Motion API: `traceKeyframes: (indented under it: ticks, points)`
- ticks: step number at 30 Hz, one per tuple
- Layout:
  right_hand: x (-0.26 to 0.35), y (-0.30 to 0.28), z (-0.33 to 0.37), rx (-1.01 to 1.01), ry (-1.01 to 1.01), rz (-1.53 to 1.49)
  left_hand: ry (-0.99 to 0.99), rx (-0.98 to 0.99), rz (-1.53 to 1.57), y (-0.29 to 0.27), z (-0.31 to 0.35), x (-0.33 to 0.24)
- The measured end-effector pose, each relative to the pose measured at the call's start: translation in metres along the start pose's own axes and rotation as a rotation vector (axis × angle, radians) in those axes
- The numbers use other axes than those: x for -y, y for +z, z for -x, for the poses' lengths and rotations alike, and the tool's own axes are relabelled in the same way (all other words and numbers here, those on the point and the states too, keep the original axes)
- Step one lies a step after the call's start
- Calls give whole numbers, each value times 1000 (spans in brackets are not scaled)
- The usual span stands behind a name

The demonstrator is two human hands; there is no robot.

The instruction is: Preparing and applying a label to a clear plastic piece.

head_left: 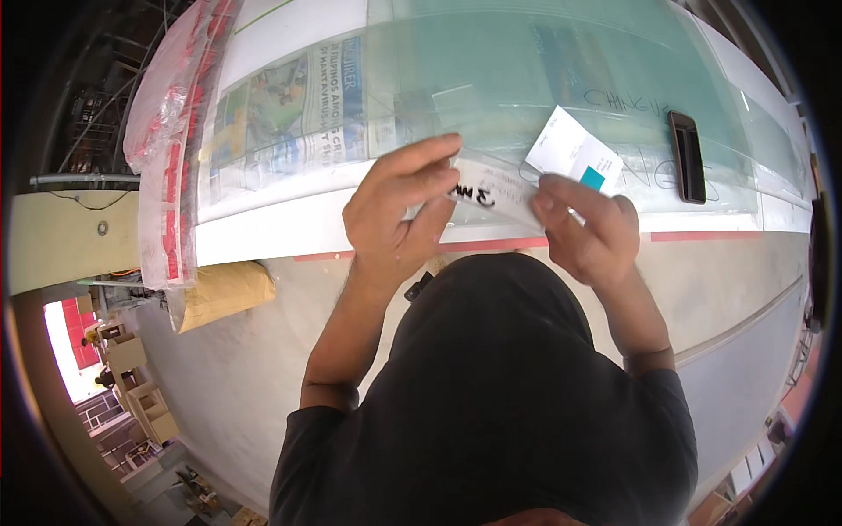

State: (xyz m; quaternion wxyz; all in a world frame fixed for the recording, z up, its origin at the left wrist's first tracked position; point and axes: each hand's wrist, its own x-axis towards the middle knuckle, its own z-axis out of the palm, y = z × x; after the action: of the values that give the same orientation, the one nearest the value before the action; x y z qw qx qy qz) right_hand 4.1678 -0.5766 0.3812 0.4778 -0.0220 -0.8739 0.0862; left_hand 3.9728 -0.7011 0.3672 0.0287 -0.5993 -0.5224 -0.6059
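Observation:
Between my two hands is a flat, translucent whitish strip (498,195) with black handwriting on it, held tilted just above the table's near edge. My left hand (395,209) grips its left end, with the thumb below and the fingers above. At the other end, the thumb and fingertips of my right hand (596,230) pinch it closed. Whether it is stiff plastic or a soft sleeve, I cannot tell. Right behind my right hand lies a white card (570,147) with a teal patch.
A greenish clear sheet (474,66) with marker writing covers the table, with newspaper (285,114) at the left. A dark phone (688,158) lies at the right. Plastic-wrapped red and white material (171,149) hangs over the left end, above a brown paper package (226,294).

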Motion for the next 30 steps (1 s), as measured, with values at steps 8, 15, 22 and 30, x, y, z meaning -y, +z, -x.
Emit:
traceKeyframes:
  ticks: [8,15,22,30]
  points:
    - [-2,0,-1,-9,-178,-15,164,-2,-25,-8,8,-3]
    - [-2,4,1,-13,-146,16,132,-36,-9,-6,10,-2]
    - [-1,11,-6,-12,161,-164,-366,108,114,-5,12,-12]
    - [-3,28,8,122,1052,-800,-650,-62,571,20,23,-18]
